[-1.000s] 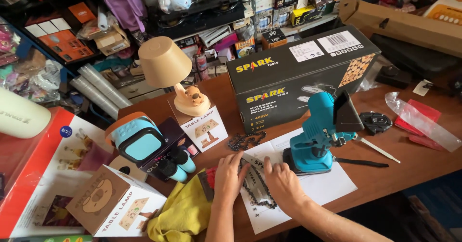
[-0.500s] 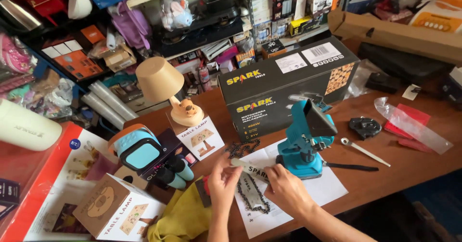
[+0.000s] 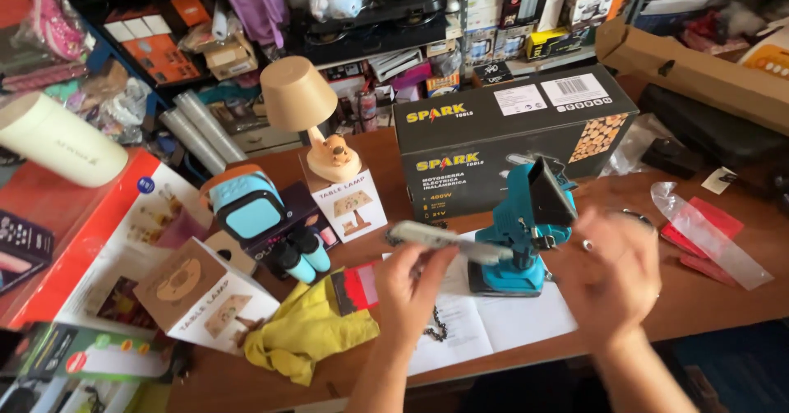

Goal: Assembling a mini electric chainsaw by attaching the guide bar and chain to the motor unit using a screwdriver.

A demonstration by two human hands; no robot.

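Two bare hands worked over a crowded wooden table (image 3: 707,290), near its front edge. The left hand (image 3: 411,286) was closed around one end of a long, flat grey bar (image 3: 456,240), held nearly level above a white paper sheet (image 3: 509,323); the bar's far end reached to the teal power tool (image 3: 526,224) standing just right of it. A dark chain (image 3: 437,329) hung below the left hand and lay on the paper. The right hand (image 3: 612,273) was blurred, fingers spread and apart from anything, hovering just right of the teal tool and gripping nothing that could be seen.

Behind the tool, farther away, lay a large black carton (image 3: 501,146) with a wood-log picture at its right end. Left of it stood a small table lamp (image 3: 308,117) with a tan shade on its own white box (image 3: 349,203). Farther left sat a teal-and-orange gadget (image 3: 246,203) and two small teal cylinders (image 3: 300,257). Near the left hand a yellow cloth (image 3: 304,335) was crumpled beside a white lamp box (image 3: 197,294). At the right edge lay a clear plastic bag (image 3: 715,232) over something red. A long brown cardboard box (image 3: 690,64) rested at the far right, and cluttered shelves filled the background.
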